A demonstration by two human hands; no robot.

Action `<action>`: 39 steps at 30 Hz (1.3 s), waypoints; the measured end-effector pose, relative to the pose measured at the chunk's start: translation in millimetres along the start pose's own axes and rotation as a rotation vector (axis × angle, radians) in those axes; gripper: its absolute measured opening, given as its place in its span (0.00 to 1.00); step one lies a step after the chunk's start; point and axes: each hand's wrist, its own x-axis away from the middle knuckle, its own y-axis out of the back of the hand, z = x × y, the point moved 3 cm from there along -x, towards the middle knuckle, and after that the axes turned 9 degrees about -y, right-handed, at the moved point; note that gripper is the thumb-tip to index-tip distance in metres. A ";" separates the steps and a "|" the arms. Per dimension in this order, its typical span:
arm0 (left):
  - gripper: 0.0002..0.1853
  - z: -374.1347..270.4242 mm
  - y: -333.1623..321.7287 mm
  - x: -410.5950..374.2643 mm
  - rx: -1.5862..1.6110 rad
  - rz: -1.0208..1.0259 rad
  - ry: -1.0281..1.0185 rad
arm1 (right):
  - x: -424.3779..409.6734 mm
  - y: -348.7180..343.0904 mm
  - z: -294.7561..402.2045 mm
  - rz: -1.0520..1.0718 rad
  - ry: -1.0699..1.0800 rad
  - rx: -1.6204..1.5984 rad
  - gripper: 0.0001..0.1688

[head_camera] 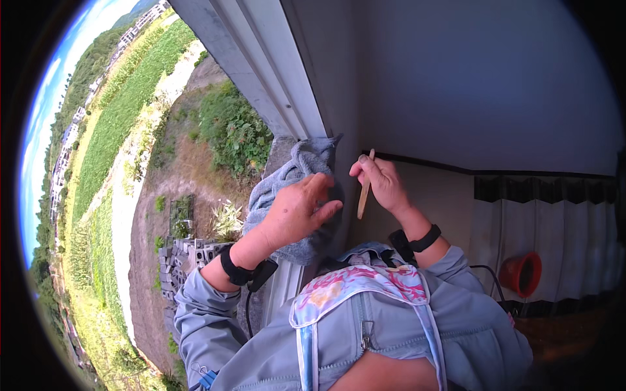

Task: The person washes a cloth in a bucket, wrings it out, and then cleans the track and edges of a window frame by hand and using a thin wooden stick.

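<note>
A bunched grey towel (279, 188) lies over the sill of a window at the building's wall. My left hand (301, 210) is over the towel, with thumb and fingers apart and nothing between them. Whether its palm touches the cloth is hidden. To the right, on the room side, my right hand (384, 181) pinches a thin, flat wooden stick (363, 199) between thumb and fingers. The stick is tilted, its lower end pointing towards my body and clear of the towel.
A white window frame (274, 63) rises beyond the towel. Outside, far below, are concrete blocks (181, 259) and shrubs (237, 129). Indoors, a red bucket (519, 274) stands to the right. Black straps hold devices on both wrists; a cable (248, 313) hangs from the left one.
</note>
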 end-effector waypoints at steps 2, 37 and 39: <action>0.22 -9.8 -14.9 5.4 -0.008 -0.010 -0.014 | 5.6 -19.2 11.8 0.001 0.008 -0.193 0.24; 0.27 77.6 -26.9 6.7 -0.417 0.080 -0.224 | 40.2 121.0 -153.2 -0.001 -0.603 -0.409 0.10; 0.26 75.6 -23.3 2.2 -0.361 0.108 -0.276 | 28.3 121.0 -149.8 0.055 -0.601 -0.414 0.10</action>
